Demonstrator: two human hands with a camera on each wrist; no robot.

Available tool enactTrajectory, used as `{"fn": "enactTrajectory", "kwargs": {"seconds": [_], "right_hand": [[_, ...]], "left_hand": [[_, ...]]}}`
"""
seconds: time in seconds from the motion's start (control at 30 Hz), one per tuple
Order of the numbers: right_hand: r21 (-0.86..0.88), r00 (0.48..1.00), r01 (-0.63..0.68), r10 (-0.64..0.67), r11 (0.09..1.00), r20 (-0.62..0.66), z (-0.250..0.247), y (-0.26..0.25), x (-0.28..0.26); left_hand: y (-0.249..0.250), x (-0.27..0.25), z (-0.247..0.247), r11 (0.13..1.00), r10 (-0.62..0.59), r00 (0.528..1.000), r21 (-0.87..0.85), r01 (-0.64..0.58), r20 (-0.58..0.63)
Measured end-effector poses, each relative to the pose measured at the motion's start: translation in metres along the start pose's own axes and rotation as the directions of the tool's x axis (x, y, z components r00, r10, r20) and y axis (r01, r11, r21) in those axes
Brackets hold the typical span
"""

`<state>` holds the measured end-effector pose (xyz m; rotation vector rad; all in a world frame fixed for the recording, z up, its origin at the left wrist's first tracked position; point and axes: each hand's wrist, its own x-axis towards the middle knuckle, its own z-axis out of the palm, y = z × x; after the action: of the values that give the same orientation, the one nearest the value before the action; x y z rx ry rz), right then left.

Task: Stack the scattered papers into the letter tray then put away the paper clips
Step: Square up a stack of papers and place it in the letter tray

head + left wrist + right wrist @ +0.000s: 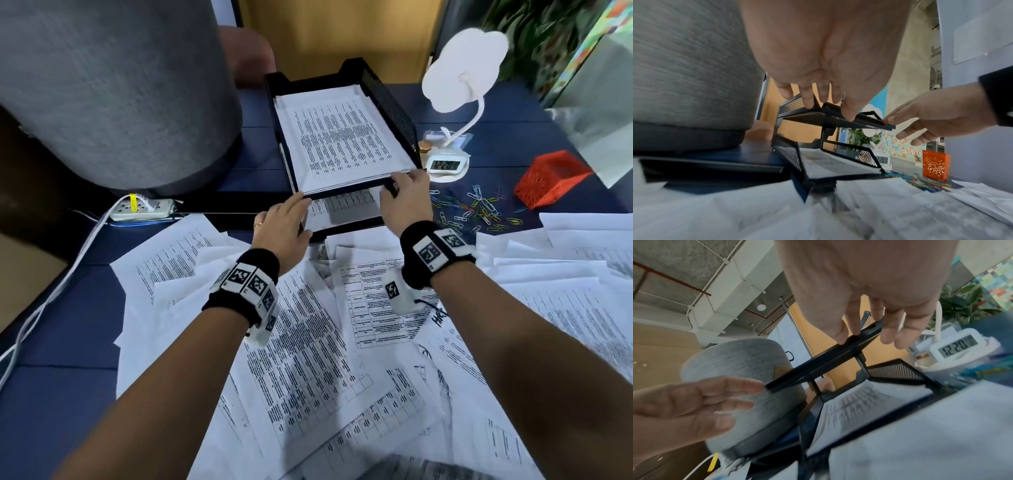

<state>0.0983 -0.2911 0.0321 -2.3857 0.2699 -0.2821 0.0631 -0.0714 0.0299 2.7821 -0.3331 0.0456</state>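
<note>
A black mesh two-tier letter tray (394, 102) stands at the desk's middle back. Its top tier holds a stack of printed papers (342, 137), and more sheets lie in the lower tier (834, 164). My left hand (284, 219) touches the top tier's front left corner with straight fingers (807, 100). My right hand (406, 198) rests at the front right corner, with its thumb on the rim (818, 365). Scattered papers (308, 325) cover the near desk. Coloured paper clips (479, 210) lie loose to the right of the tray.
An orange mesh box (551, 181) sits beyond the clips. A white clock (445, 166) and a cloud-shaped lamp (462, 68) stand right of the tray. A big grey cylinder (102, 85) fills the back left, with a power strip (140, 209) and cables below it.
</note>
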Motion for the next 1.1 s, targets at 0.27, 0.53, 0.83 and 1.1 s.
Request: {"fn": "enactTrajectory", "kwargs": {"seconds": [0.27, 0.53, 0.83, 1.1], "right_hand": [[-0.095, 0.948, -0.072, 0.098, 0.993, 0.302, 0.027, 0.017, -0.081], [-0.276, 0.764, -0.008, 0.184, 0.961, 0.618, 0.054, 0.025, -0.130], [-0.371, 0.748, 0.131, 0.154, 0.919, 0.645, 0.058, 0.023, -0.140], [-0.168, 0.782, -0.043, 0.138, 0.985, 0.607, 0.053, 0.013, -0.139]], "left_hand": [[-0.037, -0.061, 0.012, 0.991, -0.128, 0.979, 0.068, 0.118, 0.156], [-0.095, -0.112, 0.024, 0.884, -0.468, 0.819, 0.182, 0.431, 0.332], [-0.117, -0.129, 0.027, 0.824, -0.458, 0.827, -0.194, 0.533, 0.327], [-0.120, -0.136, 0.012, 0.746, -0.372, 0.906, -0.517, 0.421, 0.200]]}}
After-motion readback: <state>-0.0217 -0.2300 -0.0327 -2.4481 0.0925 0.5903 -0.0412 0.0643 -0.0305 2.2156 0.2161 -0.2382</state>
